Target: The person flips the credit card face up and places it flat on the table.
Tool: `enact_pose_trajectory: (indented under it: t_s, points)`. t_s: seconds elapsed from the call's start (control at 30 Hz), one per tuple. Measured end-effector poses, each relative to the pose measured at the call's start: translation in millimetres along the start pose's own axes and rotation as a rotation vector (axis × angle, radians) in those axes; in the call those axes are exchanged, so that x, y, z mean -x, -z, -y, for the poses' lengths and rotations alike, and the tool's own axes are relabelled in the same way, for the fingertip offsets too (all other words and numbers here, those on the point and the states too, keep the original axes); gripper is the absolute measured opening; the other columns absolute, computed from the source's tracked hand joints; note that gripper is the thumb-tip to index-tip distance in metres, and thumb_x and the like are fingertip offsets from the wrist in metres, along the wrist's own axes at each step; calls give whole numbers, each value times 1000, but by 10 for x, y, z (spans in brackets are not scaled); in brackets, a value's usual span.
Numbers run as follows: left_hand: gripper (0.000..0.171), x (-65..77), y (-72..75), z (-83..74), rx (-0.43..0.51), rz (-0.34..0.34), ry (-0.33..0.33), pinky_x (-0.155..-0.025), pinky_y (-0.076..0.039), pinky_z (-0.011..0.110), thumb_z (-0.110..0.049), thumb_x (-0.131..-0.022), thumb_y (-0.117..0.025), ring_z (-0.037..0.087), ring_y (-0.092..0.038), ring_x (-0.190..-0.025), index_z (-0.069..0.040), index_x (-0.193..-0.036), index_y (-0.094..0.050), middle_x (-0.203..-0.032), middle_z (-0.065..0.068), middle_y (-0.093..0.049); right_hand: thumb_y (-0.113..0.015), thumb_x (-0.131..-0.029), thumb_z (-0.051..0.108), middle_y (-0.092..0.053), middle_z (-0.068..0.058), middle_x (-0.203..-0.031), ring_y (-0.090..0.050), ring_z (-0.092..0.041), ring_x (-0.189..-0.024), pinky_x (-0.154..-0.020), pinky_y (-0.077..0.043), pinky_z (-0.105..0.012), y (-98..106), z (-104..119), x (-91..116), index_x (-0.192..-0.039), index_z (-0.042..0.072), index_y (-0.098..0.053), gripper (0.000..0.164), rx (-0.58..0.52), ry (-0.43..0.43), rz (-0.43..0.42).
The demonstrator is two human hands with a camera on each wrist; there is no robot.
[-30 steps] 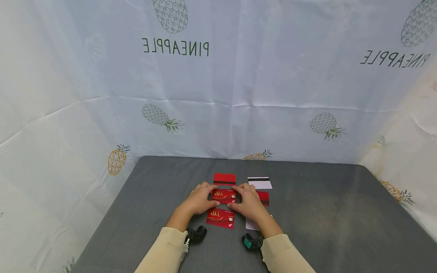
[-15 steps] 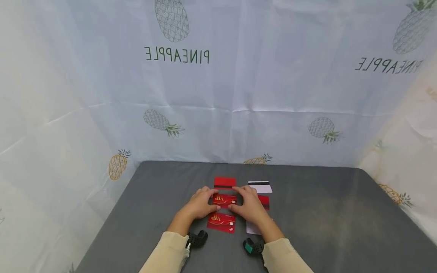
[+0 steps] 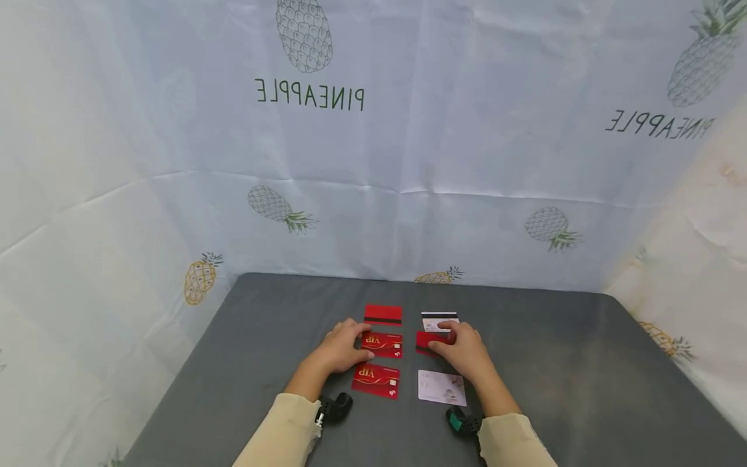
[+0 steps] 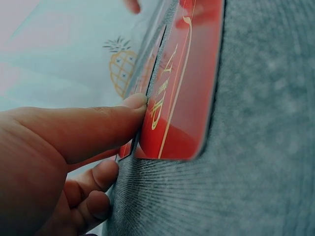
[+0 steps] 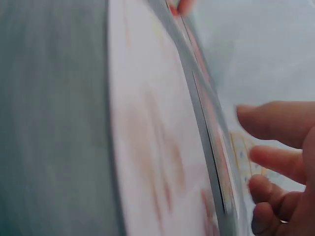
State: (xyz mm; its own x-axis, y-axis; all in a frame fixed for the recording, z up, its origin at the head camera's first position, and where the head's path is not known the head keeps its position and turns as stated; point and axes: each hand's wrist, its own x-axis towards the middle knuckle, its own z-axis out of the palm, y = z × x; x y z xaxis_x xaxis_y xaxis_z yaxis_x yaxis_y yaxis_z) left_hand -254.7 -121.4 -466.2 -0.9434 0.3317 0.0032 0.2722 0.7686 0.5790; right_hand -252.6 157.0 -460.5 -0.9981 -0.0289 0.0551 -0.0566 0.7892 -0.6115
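My left hand is at the left end of a red VIP card, the middle one of the left column. Its index finger and thumb hold that card at the two left corners. In the left wrist view the thumb overlaps the edge of the nearer red VIP card. My right hand is over the right end of a red card with a dark stripe, thumb and index finger spread apart. The right wrist view shows its fingers beyond the blurred white card.
A red striped card lies behind the middle VIP card, and another VIP card in front. A white striped card and a white printed card complete the right column. The grey table meets a pineapple-print curtain.
My right hand has left the right end of the middle VIP card and moved right to the red striped card, uncovering the white printed card. The left hand stays at the VIP card.
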Motion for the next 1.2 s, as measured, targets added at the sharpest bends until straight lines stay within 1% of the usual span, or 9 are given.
enact_pose_trajectory:
  t_s: [0.07,0.17,0.27,0.37,0.57,0.7,0.97,1.2]
  points:
    - [54,4,-6,12,1,4,4,-85,-41,43,-29,-86,-76,19,-46,-95,-10,-134,-58,-102,2,-53,-79,-81,30,-58,-7,-94,-51,-22,-89,-75,-47,-43,40,-96,14,-125,9,-65,51,32,-11,31]
    - [55,4,-20,39,6,7,5,-84,-41,42,-30,-87,-76,19,-45,-94,-10,-135,-58,-102,1,-52,-81,-78,33,-59,-6,-98,-52,-20,-91,-79,-46,-46,75,-207,34,-125,9,-65,55,48,-5,68]
    - [55,-4,-31,63,14,2,7,-83,-41,41,-31,-87,-75,18,-45,-93,-11,-135,-58,-101,1,-52,-83,-76,34,-59,-4,-98,-52,-19,-91,-78,-45,-43,85,-274,33,-124,9,-66,57,43,26,72]
    - [55,-5,-31,71,20,-1,12,-82,-41,40,-31,-87,-75,18,-44,-93,-11,-136,-57,-100,0,-51,-84,-75,33,-58,-3,-96,-52,-19,-89,-75,-44,-37,89,-298,25,-124,8,-66,58,39,54,63]
    - [55,0,-6,57,27,-5,14,-84,-42,42,-29,-86,-76,19,-45,-95,-10,-135,-58,-102,2,-52,-83,-76,30,-55,-4,-91,-48,-20,-87,-72,-40,-34,112,-324,6,-125,5,-66,58,49,53,48]
    - [55,1,9,51,33,-2,23,-84,-42,41,-29,-86,-76,18,-45,-96,-11,-135,-57,-103,1,-52,-83,-76,32,-54,-4,-90,-46,-20,-87,-70,-38,-33,150,-325,6,-126,5,-65,59,55,43,45]
    - [56,-3,12,12,46,8,25,-81,-42,40,-28,-86,-76,18,-44,-95,-11,-135,-57,-101,1,-51,-83,-76,31,-55,-4,-93,-49,-19,-89,-73,-41,-34,167,-388,14,-127,6,-65,59,60,34,58]
    - [57,-16,2,5,32,8,20,-84,-43,41,-28,-86,-76,18,-45,-97,-11,-137,-56,-104,2,-53,-84,-76,29,-55,-4,-93,-50,-19,-89,-75,-42,-34,190,-445,23,-125,6,-66,57,-1,44,81]
